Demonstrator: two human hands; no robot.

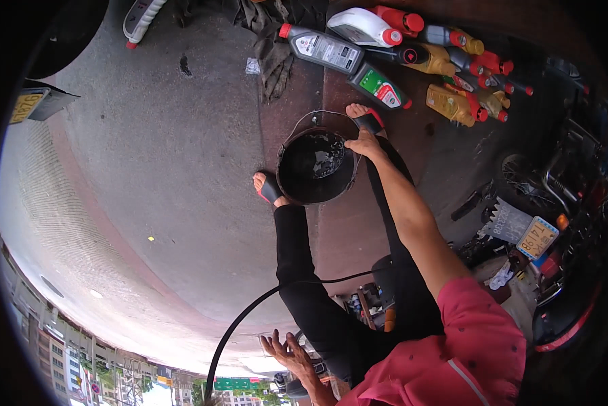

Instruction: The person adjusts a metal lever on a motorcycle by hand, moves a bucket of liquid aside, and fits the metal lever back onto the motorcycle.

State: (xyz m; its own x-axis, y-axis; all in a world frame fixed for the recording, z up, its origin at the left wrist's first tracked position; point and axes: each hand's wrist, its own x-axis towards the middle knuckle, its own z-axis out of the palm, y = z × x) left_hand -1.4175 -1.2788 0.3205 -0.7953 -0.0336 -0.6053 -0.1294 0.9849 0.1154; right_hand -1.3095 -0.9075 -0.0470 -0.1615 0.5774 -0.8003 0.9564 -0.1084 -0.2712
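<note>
The black bucket [294, 172] is set on the ground [168, 149], closely flanked by a left foot [270, 187] and, at its far right, a right foot [365, 116]. Beyond the bucket a dark cloth [273, 64] is left crumpled; to its right a motorcycle [554, 186] is parked. On its near side the left leg [294, 247] is crossed by a black hose [277, 289]. Dark, glossy liquid [326, 159] with pale reflections is held in the bucket. Beyond it and to its right, bottles are clustered: a white bottle [359, 26], a grey bottle [321, 49], a green-labelled bottle [378, 84] and a golden bottle [449, 103], among others; their contents cannot be told. The bucket's right rim is clasped in the grip of the right hand [363, 143]. The left hand [289, 355] is held well apart on the bucket's near side, its grip empty, fingers spread.
</note>
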